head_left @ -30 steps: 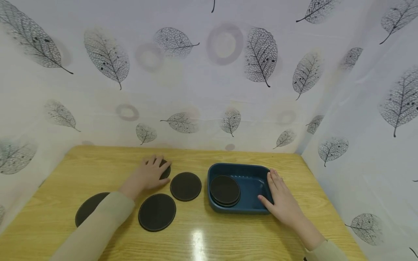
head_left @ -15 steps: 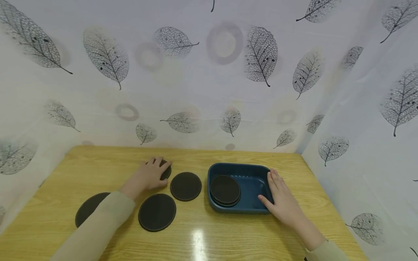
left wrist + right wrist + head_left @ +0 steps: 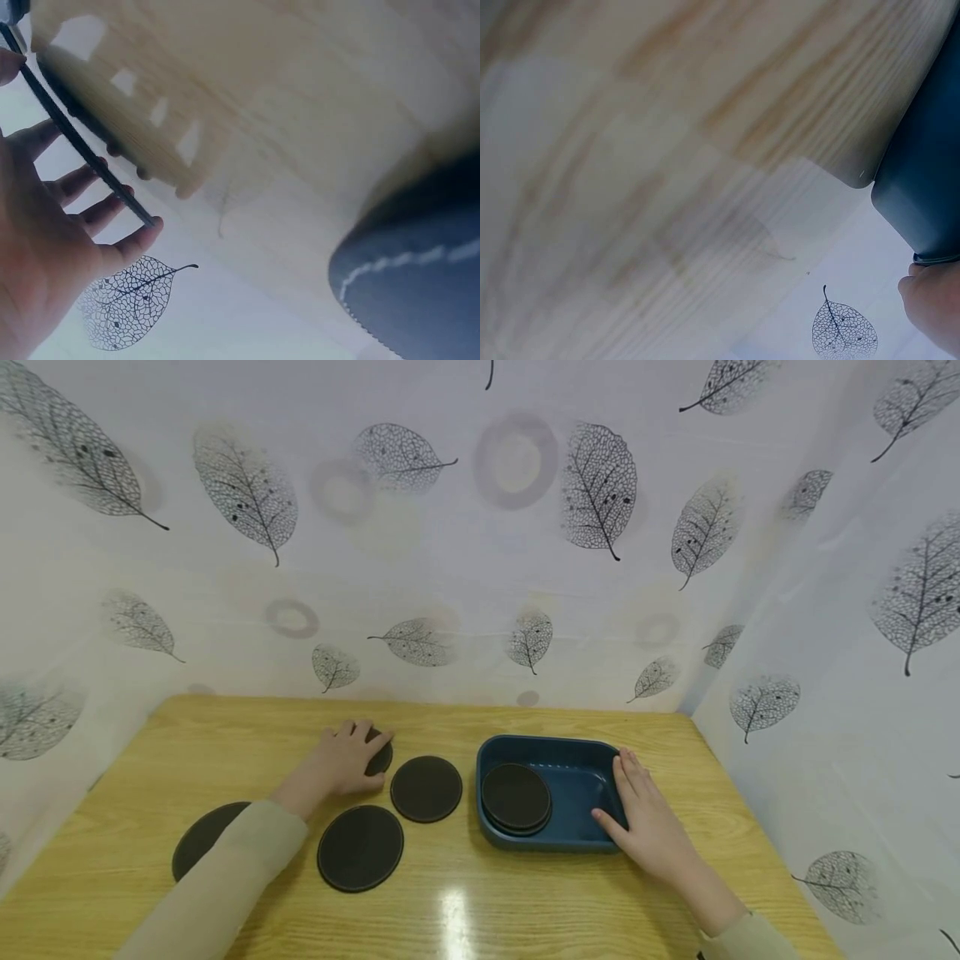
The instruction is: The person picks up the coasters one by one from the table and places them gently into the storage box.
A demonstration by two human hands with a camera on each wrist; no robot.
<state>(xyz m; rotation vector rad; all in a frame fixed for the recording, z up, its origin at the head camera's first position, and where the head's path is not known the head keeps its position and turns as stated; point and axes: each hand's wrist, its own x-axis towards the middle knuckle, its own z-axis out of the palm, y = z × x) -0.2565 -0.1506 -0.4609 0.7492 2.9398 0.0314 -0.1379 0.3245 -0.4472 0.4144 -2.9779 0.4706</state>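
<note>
In the head view my left hand (image 3: 347,762) is over a round black coaster (image 3: 381,757) at the back left, covering much of it. The left wrist view shows that coaster (image 3: 90,154) edge-on, its rim between thumb and fingertips. To its right lies another black coaster (image 3: 426,788), with a larger one (image 3: 361,848) nearer the front. A blue rectangular bin (image 3: 573,793) stands to the right with stacked black coasters (image 3: 516,797) in its left end. My right hand (image 3: 651,822) rests on the bin's right rim, fingers extended, thumb over the inside.
A large black coaster (image 3: 206,839) lies at the far left, partly hidden under the left sleeve (image 3: 232,877). The wooden table (image 3: 525,910) meets a leaf-printed cloth (image 3: 450,568) at its back, and the cloth continues along the right side.
Almost nothing moves. My left thumb has drawn in slightly toward the coaster; the right hand, bin and other coasters keep their places.
</note>
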